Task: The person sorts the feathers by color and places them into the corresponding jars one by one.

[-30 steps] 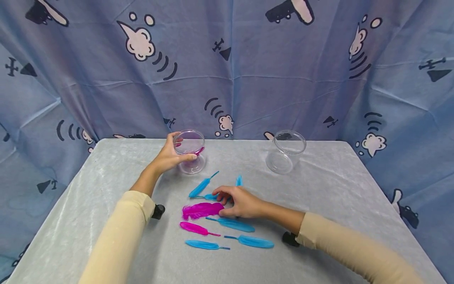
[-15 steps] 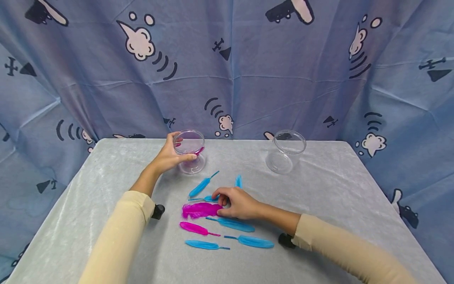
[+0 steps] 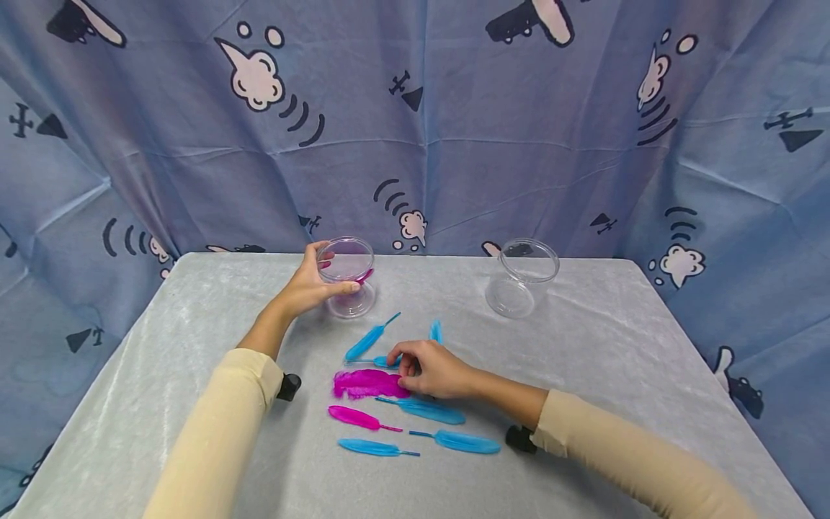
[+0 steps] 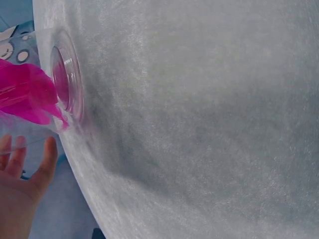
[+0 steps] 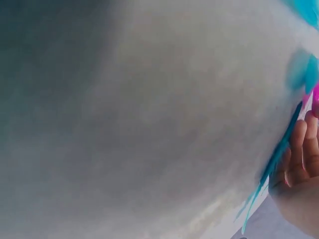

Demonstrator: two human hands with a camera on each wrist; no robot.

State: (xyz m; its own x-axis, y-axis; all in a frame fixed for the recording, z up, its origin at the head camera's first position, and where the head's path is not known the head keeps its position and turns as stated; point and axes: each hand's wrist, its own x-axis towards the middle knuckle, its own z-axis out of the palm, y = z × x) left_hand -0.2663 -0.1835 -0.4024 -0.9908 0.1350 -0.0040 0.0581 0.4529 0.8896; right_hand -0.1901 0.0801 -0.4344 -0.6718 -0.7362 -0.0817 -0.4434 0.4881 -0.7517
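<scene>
Toward the back left, my left hand (image 3: 315,286) holds a clear plastic jar (image 3: 350,308) upright, its thumb across the front. Through the jar's wall a magenta feather (image 4: 27,92) shows in the left wrist view. In mid-table my right hand (image 3: 436,369) pinches the right end of a fluffy magenta feather (image 3: 363,383) between thumb and forefinger. Just below it lies a slimmer magenta feather (image 3: 355,417). A blue feather (image 3: 431,411) is under the right hand in the head view, and another blue feather (image 3: 387,362) is partly covered by its fingers.
A second clear jar (image 3: 512,297) stands at the back right. More blue feathers lie around: one blue feather (image 3: 468,441) at right, another blue feather (image 3: 369,447) in front, one blue feather (image 3: 367,342) toward the left jar. A patterned blue curtain (image 3: 454,144) hangs behind the table.
The right hand has shifted slightly left, its thumb and forefinger drawing together at the end of the magenta feather. The left hand and jar have stayed put.
</scene>
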